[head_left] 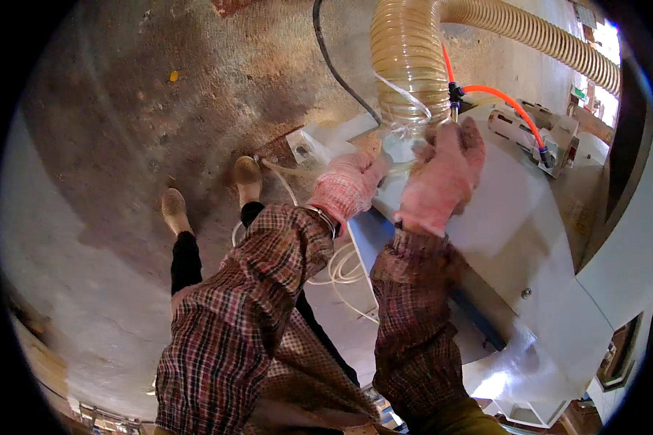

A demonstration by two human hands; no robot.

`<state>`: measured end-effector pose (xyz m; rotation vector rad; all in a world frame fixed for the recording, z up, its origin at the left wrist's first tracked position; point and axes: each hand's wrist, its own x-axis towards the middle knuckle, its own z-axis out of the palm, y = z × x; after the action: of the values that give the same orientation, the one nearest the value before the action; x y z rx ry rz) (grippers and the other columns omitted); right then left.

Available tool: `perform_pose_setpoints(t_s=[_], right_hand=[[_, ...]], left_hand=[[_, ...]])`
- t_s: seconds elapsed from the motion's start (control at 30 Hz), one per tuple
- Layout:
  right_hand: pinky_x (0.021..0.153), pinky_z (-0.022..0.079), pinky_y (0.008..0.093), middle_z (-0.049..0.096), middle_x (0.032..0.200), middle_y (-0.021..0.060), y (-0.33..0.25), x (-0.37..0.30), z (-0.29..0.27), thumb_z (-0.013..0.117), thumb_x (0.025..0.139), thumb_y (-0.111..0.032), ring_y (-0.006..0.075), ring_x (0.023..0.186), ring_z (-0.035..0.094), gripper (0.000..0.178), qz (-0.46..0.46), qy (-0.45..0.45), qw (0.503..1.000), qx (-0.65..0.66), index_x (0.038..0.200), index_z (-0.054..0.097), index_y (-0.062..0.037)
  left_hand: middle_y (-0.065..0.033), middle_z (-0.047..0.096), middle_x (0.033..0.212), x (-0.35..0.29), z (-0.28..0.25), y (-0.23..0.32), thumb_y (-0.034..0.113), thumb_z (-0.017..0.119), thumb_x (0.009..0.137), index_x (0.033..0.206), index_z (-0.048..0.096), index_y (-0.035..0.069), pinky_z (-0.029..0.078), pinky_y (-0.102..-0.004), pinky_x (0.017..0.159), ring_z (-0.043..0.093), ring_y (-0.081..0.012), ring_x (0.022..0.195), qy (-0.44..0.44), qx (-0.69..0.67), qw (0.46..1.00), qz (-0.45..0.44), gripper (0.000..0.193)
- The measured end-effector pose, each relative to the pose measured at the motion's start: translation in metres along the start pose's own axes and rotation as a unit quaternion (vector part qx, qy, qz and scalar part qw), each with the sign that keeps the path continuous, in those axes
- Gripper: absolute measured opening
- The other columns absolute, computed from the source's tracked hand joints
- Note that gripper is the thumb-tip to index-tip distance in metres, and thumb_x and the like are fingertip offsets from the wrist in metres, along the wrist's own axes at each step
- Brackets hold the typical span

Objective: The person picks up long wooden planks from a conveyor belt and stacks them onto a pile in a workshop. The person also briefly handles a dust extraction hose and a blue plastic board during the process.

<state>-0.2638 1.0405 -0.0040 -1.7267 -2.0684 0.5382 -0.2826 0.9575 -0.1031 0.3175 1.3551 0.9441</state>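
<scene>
Both of my hands wear pink knit gloves and reach to the lower end of a ribbed, see-through yellowish hose (411, 69). There, clear film or tape (399, 145) surrounds the joint, and a loose whitish strip (406, 94) lies across the ribs. My left hand (348, 185) is closed just left of the joint; what its fingers hold is hidden. On the joint's right side is my right hand (445, 174), its thumb and fingers apart. Close above the right fingertips sits a black air fitting (455, 93) with orange tubing (504, 94).
Under my right forearm, a white machine panel (515, 210) spreads to the right, with a dark bar (479, 319) along its edge. A white bracketed device (537, 134) stands on it. Coiled pale tubing (345, 268) hangs below my left hand. A black cable (334, 65) runs down beside the hose.
</scene>
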Motion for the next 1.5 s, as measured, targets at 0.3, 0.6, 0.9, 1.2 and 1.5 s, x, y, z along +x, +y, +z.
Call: perform_pose_setpoints(t_s=[0.3,0.6,0.9,1.2,1.5], right_hand=[[0.083,0.051,0.0427,0.067,0.109,0.0071,0.005,0.021,0.02,0.07,0.08,-0.032,0.0298,0.097,0.064,0.042,-0.039,0.014,0.964,-0.263,0.119,0.064,-0.0174],[0.076,0.051,0.0332,0.067,0.101,0.01,0.015,-0.012,-0.003,0.064,0.085,-0.016,0.0228,0.086,0.063,0.03,0.035,0.075,0.99,0.118,0.114,0.064,-0.005],[0.079,0.051,0.0346,0.063,0.104,0.0091,0.018,0.026,0.028,0.066,0.086,-0.017,0.0238,0.092,0.063,0.035,-0.01,0.005,0.994,-0.109,0.118,0.06,-0.0047],[0.055,0.045,0.0292,0.058,0.09,0.0042,0.018,-0.035,-0.001,0.06,0.094,-0.023,0.0168,0.065,0.056,0.022,0.305,0.017,0.852,0.426,0.106,0.057,-0.0052],[0.056,0.047,0.0339,0.061,0.085,0.007,0.023,-0.05,-0.029,0.059,0.09,-0.011,0.0172,0.065,0.058,0.008,-0.048,-0.029,0.998,-0.001,0.093,0.058,-0.0031]], left_hand=[[-0.024,0.068,0.107,0.03,-0.015,0.042,0.037,0.065,0.078,0.126,0.062,0.004,0.049,-0.0413,0.095,0.063,-0.038,0.109,0.188,0.173,0.963,0.082,0.058],[-0.0184,0.07,0.088,0.019,-0.009,0.025,0.032,0.061,0.086,0.108,0.068,0.002,0.052,-0.0382,0.078,0.068,-0.0313,0.083,0.085,-0.104,0.991,-0.022,0.038],[-0.011,0.068,0.091,0.035,-0.003,-0.005,0.029,0.07,0.087,0.126,0.058,0.005,0.052,-0.034,0.068,0.065,-0.0248,0.078,0.172,-0.022,0.982,0.071,0.047],[-0.0202,0.067,0.112,0.023,-0.022,0.052,0.031,0.064,0.083,0.124,0.061,0.008,0.048,-0.0422,0.098,0.062,-0.0365,0.111,0.033,0.087,0.995,-0.024,0.046],[-0.0244,0.066,0.102,0.006,-0.017,-0.01,0.032,0.059,0.088,0.1,0.066,0.005,0.049,-0.0482,0.088,0.061,-0.0426,0.101,0.017,0.092,0.99,0.103,0.031]])
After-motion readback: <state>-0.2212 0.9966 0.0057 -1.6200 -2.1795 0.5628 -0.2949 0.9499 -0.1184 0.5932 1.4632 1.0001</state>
